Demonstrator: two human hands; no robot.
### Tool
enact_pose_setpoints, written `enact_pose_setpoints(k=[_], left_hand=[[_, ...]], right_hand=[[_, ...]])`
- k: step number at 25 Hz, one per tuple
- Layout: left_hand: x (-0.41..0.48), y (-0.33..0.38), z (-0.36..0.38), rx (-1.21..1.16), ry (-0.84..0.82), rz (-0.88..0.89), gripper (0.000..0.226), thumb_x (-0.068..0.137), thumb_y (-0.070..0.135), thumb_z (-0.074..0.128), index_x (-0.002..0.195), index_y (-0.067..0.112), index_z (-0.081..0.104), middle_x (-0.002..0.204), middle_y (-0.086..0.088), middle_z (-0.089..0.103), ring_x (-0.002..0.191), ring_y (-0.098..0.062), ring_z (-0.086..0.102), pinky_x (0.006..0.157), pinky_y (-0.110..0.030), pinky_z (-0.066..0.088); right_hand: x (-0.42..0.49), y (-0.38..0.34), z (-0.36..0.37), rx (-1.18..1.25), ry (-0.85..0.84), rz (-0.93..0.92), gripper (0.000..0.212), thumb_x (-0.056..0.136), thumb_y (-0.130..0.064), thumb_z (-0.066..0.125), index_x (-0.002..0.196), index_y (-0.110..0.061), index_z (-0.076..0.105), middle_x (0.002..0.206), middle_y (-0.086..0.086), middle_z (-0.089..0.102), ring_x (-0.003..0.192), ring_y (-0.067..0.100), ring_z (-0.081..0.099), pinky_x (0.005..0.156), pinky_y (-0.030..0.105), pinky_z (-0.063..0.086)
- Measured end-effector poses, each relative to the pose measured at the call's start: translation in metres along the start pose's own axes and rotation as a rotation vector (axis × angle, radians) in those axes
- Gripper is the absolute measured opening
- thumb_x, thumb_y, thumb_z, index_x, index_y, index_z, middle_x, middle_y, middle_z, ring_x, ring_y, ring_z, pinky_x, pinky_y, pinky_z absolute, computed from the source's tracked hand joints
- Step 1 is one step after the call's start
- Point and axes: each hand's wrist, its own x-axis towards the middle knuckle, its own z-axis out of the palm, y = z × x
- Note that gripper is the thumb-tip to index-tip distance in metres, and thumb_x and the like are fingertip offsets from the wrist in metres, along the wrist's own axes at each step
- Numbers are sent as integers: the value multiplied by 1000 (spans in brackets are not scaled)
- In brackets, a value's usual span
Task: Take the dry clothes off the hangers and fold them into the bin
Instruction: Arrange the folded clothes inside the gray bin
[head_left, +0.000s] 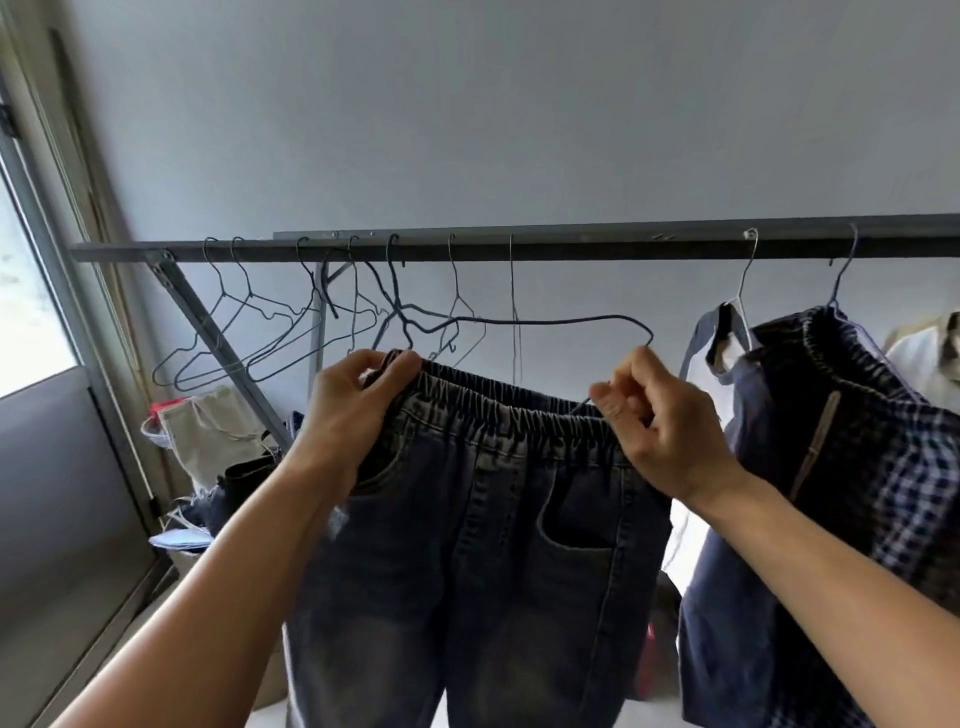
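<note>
Dark denim trousers (483, 519) with an elastic waistband hang in front of me, below the grey rail (519, 249). My left hand (358, 400) pinches the waistband's left end. My right hand (660, 421) grips the waistband's right end together with the end of a dark wire hanger (545, 323). That hanger arches just above the waistband, its hook up at the rail on the left. No bin is in view.
Several bare wire hangers (249, 332) hang on the rail at the left. More clothes hang at the right: a blue shirt (727, 467), a second pair of denim trousers (831, 374) and a checked garment (914, 493). A cloth bag (213, 431) and clutter lie by the window.
</note>
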Motion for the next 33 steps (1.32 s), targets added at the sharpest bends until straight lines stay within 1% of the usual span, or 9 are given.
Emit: enact_pose_setpoints(k=[2,5,8,10,13,17,24,28,33], left_hand=[[-4,0,5,104,-47,79,20,95,28,59,90,10,64,63,1,68,54,-12,63,50,-24,52],[-8,-3,12,312,-132,219,21,101,22,51,89,9,62,61,5,59,54,-6,53,49,-18,42],[-15,-12,23,447,-239,275,19,102,21,48,91,14,62,65,8,58,55,-1,51,52,-15,40],[-18,-22,26,494,-277,284,17,102,24,48,92,20,60,70,9,60,61,1,53,58,-17,42],[-16,-34,23,626,-269,355,14,101,31,46,94,27,56,89,12,58,87,-2,53,76,-21,39],[-14,-37,19,850,-247,477,13,100,39,44,97,29,52,98,16,51,102,-5,43,87,-26,36],[-12,-54,-4,936,-167,277,20,95,49,49,90,31,55,83,10,63,83,-11,60,79,-38,50],[-12,-50,1,967,-128,237,23,94,53,49,91,32,57,81,13,65,83,-10,60,78,-35,50],[-4,-45,-3,957,-118,229,21,93,53,49,86,34,56,78,14,64,79,-3,59,77,-35,50]], right_hand=[[-2,3,3,-98,74,-87,22,92,-39,52,80,-22,44,65,-8,48,58,9,47,54,26,41],[14,-2,5,-224,149,-155,24,92,-31,53,97,-9,59,97,6,58,90,25,56,77,40,43],[36,-23,20,-174,-137,-128,40,96,-40,46,119,-11,62,114,4,66,106,25,61,96,39,38],[42,-38,31,64,-320,-50,30,97,-35,52,113,-14,65,107,1,69,99,20,63,92,41,47],[43,-40,36,228,-337,42,15,94,-32,60,90,-21,67,77,-10,63,74,14,58,74,44,51],[43,-35,22,218,-393,180,19,94,-35,59,76,-30,62,53,-15,50,51,3,42,60,31,37],[72,16,-55,44,-343,440,21,92,-33,62,79,-22,73,60,-23,64,63,0,57,71,29,41],[93,45,-69,-249,-311,569,22,87,-36,66,74,-20,73,77,9,73,74,29,68,78,39,52],[132,60,-33,-474,-169,547,20,93,-21,52,84,-14,69,82,12,65,77,35,61,68,33,43]])
